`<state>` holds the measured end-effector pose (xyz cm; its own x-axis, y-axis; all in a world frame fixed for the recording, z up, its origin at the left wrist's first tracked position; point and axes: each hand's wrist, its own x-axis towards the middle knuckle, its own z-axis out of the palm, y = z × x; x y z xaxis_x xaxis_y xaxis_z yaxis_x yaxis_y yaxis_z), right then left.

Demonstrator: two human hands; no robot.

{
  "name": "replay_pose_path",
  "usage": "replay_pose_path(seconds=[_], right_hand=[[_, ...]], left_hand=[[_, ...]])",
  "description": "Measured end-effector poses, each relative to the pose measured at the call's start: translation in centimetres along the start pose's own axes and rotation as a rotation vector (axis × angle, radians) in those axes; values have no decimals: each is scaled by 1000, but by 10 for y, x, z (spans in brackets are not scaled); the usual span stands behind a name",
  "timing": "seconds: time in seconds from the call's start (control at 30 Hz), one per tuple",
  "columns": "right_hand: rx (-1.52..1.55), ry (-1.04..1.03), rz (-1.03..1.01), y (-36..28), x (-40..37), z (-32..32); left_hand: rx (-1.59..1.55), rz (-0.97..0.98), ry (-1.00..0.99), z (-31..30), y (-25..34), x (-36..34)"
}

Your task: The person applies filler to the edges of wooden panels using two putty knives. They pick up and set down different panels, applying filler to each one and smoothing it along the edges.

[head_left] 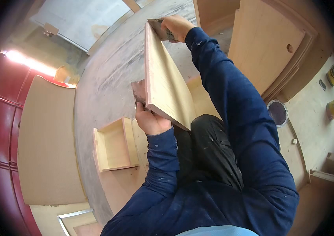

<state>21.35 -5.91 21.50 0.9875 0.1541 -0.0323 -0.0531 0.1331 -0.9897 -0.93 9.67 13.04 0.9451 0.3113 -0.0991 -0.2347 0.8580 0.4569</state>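
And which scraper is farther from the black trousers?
The scraper in the right hand. It's by the far end of the wooden panel, while the other scraper, in the left hand, is by the end nearer the black trousers.

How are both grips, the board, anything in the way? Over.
Left grip on scraper, near end of board. Right grip on second scraper, far end. Board by the knees. Possible obstacle: drawer beside left sleeve.

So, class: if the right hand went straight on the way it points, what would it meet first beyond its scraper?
Beyond the scraper, the right hand would probably meet the far end of the wooden board, though depth is unclear.
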Motion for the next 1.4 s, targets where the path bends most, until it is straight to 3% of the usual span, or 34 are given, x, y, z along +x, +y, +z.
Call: replay_pose_path(seconds=[0.23,0.3,0.4,0.5,0.63,0.8,0.83,0.9,1.03,1.1,1.2,1.33,1.4], right_hand=[[-1,-89,-64,11,-11,-11],[-296,-153,-400,39,15,-20],[-73,-151,-230,7,-57,-9],[-3,-178,-166,7,-80,-8],[102,-228,-173,14,-110,-6],[109,-290,-149,9,-156,-4],[102,-294,-149,12,-166,-3],[129,-308,-151,14,-177,-5],[203,-377,-126,12,-209,-3],[176,-331,-93,12,-220,0],[2,-401,-311,26,-220,-5],[5,-408,-296,30,-235,-13],[-59,-424,-245,24,-247,-23]], left_hand=[[-101,-37,-32,-3,-2,4],[-198,-77,-93,-9,-3,10],[-180,-50,-21,-5,-5,7],[-154,-33,112,-5,-5,8],[-140,-9,86,-4,-9,7],[1165,487,221,7,-17,-6],[1158,488,225,-1,-16,-4],[836,342,11,-21,-14,11],[634,286,-7,-26,-19,16],[111,48,40,-20,-18,15],[297,182,79,-16,-21,14],[232,179,17,-22,-23,17],[1045,370,162,4,-18,-4]])
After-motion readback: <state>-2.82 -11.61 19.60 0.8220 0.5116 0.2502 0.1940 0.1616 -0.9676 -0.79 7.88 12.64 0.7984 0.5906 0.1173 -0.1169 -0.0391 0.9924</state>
